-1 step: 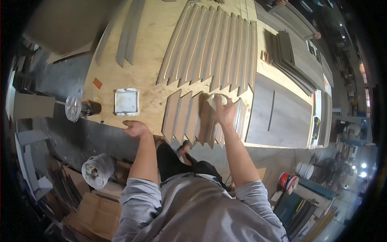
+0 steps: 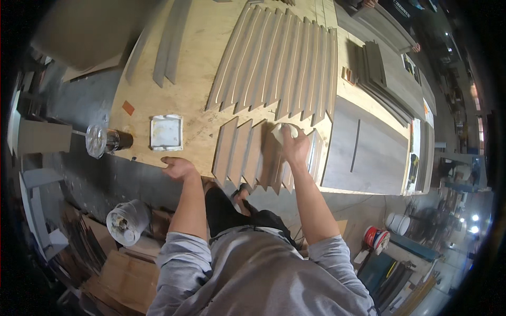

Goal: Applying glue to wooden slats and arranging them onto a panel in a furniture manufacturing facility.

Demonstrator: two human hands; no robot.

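Observation:
My right hand (image 2: 296, 146) is closed around a whitish object that looks like a squeeze bottle (image 2: 279, 134), held over a row of short wooden strips (image 2: 240, 152) with slanted ends. Pale glue lines show on some strips at that row's right end. Beyond it lies a second row of longer strips (image 2: 269, 58), each with a pale glue line along it. My left hand (image 2: 178, 167) rests at the table's near edge, fingers apart and holding nothing. Just past it sits a shallow white square tray (image 2: 166, 132).
On the plywood table (image 2: 197, 100) are a clear-lidded cup of dark drink (image 2: 108, 141) at the left edge, an orange chip (image 2: 128, 108), loose grey strips (image 2: 171, 47) and a grey panel (image 2: 369, 147). A bucket (image 2: 128, 222) stands below left. Another person's hand (image 2: 416, 47) holds boards at far right.

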